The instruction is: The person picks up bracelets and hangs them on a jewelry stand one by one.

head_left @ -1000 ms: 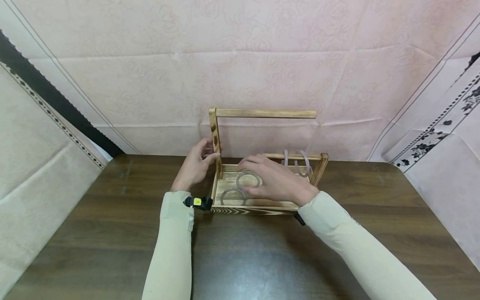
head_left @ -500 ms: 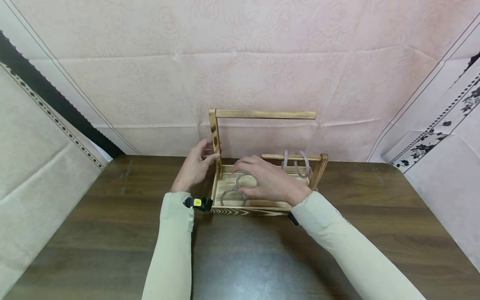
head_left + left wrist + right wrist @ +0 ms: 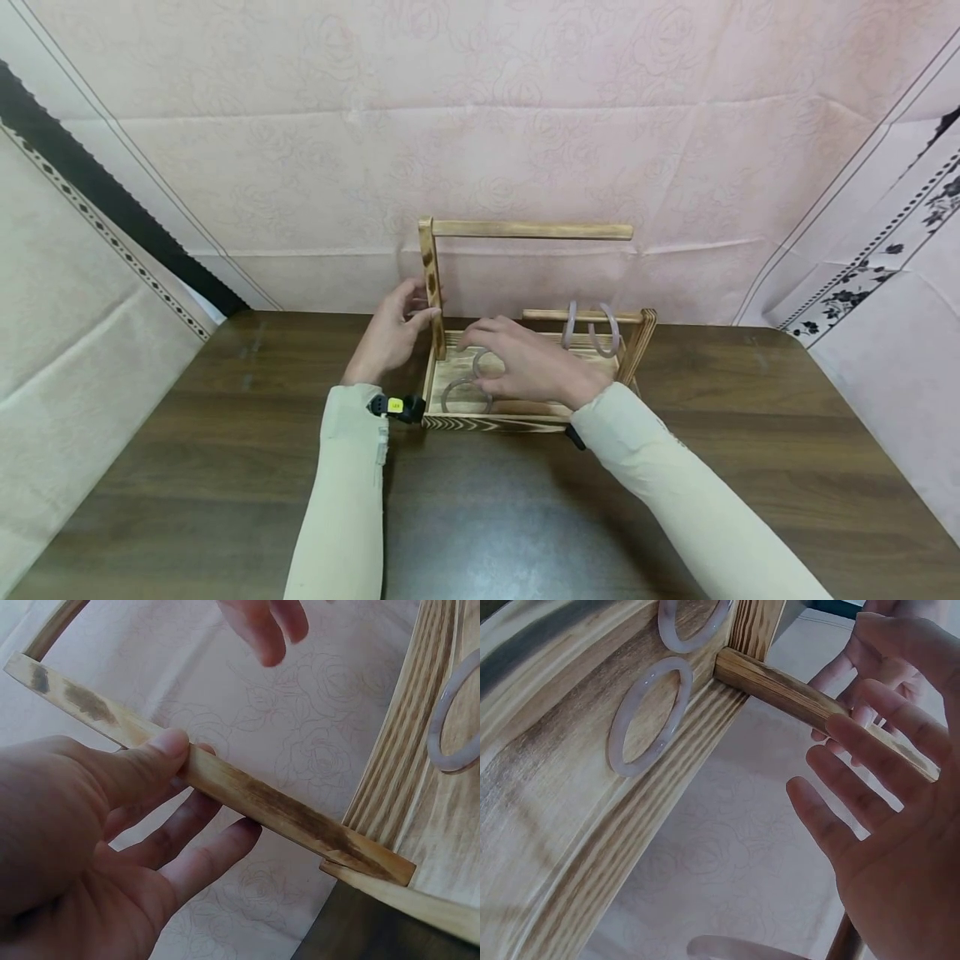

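Note:
My left hand [image 3: 390, 329] pinches the upright post [image 3: 247, 793] of a wooden display rack between thumb and fingers. Over the rack's tray [image 3: 487, 422] hovers my right hand [image 3: 528, 358], fingers spread and slightly bent, holding nothing in the right wrist view. Two pale translucent bangles lie flat in the tray at its left: the nearer bangle [image 3: 446, 396] and a farther bangle [image 3: 619, 739], each partly covered by the right hand in the head view. Two more pale bangles, one at the left [image 3: 571, 325] and one at the right [image 3: 615, 337], hang on the low bar [image 3: 543, 315].
A bare upper bar [image 3: 532, 230] runs rightward from the top of the post. The low bar joins a slanted short post [image 3: 637, 346] at the right. The rack stands near the back edge of a brown wooden table [image 3: 480, 517], before a pink patterned cloth [image 3: 480, 150].
My right hand has moved a little to the left over the tray, covering more of the flat bangles and uncovering more of the low bar. The left hand stays on the post.

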Action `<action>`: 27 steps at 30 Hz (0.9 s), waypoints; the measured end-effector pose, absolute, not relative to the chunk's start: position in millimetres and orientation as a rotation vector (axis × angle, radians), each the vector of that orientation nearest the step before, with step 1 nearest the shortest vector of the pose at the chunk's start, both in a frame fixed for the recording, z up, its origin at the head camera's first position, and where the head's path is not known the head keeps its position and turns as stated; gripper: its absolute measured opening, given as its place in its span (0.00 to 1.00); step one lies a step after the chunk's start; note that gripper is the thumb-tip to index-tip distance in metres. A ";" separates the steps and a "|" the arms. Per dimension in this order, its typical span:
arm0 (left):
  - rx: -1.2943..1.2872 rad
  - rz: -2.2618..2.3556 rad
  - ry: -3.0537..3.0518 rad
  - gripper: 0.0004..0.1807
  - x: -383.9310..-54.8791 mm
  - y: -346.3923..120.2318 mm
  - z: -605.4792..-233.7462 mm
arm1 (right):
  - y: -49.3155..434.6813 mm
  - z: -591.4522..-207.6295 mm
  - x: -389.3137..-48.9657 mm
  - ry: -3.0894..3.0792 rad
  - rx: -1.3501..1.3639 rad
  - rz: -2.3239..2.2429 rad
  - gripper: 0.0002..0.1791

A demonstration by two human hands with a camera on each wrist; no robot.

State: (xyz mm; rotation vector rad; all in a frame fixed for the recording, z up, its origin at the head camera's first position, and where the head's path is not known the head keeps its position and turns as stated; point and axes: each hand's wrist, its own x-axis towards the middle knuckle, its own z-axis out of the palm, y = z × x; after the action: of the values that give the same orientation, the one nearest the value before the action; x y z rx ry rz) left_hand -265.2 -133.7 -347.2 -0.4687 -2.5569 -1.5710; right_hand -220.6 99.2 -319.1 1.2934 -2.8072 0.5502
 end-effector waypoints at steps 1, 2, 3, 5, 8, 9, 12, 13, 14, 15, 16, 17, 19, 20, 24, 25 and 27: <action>-0.473 -1.573 -2.554 0.19 -265.4 -133.8 -347.5 | 98.5 -319.7 -221.0 -2.811 1.290 0.550 0.24; -0.477 -1.573 -2.553 0.20 -265.4 -133.9 -347.6 | 98.0 -320.2 -221.5 -2.818 1.287 0.544 0.24; -0.477 -1.577 -2.551 0.20 -265.2 -133.8 -347.6 | 97.4 -320.7 -221.9 -2.826 1.282 0.542 0.25; -0.480 -1.580 -2.549 0.20 -264.9 -133.7 -347.3 | 96.4 -321.6 -222.7 -2.842 1.275 0.538 0.25; -0.480 -1.582 -2.553 0.20 -264.1 -133.6 -346.7 | 95.1 -323.2 -224.0 -2.871 1.269 0.538 0.26; -0.477 -1.585 -2.554 0.20 -263.9 -133.6 -346.5 | 94.8 -323.7 -224.5 -2.881 1.266 0.539 0.27; -0.476 -1.585 -2.558 0.20 -263.6 -134.2 -346.3 | 93.7 -325.7 -226.1 -2.906 1.257 0.530 0.27; -0.472 -1.585 -2.560 0.20 -263.5 -134.5 -346.2 | 93.3 -326.4 -226.7 -2.910 1.258 0.526 0.27; -0.466 -1.589 -2.559 0.20 -263.3 -134.8 -346.1 | 92.8 -327.2 -227.4 -2.915 1.259 0.524 0.27; -0.463 -1.589 -2.561 0.20 -263.5 -135.3 -346.3 | 92.3 -328.0 -228.1 -2.921 1.260 0.522 0.27; -0.459 -1.589 -2.562 0.20 -263.6 -135.6 -346.3 | 91.8 -328.9 -228.8 -2.925 1.264 0.522 0.27; -0.457 -1.591 -2.562 0.19 -263.7 -135.9 -346.2 | 91.4 -329.6 -229.5 -2.932 1.265 0.515 0.27; -0.458 -1.584 -2.566 0.20 -264.2 -136.1 -346.5 | 90.9 -331.1 -230.9 -2.943 1.267 0.512 0.27; -0.461 -1.583 -2.565 0.20 -264.3 -136.0 -346.5 | 90.9 -331.7 -231.4 -2.948 1.263 0.512 0.28; -0.469 -1.579 -2.566 0.20 -264.9 -135.1 -346.8 | 92.0 -334.2 -233.2 -2.968 1.238 0.495 0.28; -0.465 -1.581 -2.567 0.20 -264.9 -134.9 -346.8 | 92.4 -334.9 -233.6 -2.969 1.238 0.494 0.28; -0.467 -1.589 -2.567 0.20 -265.7 -134.4 -347.2 | 93.1 -336.6 -234.1 -2.976 1.234 0.488 0.28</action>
State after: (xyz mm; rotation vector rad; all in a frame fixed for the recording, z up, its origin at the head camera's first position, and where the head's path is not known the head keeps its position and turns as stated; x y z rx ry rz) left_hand -265.7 -134.4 -347.2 -0.4666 -2.5672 -1.5889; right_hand -234.1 93.1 -336.6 1.2342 -2.9759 0.4881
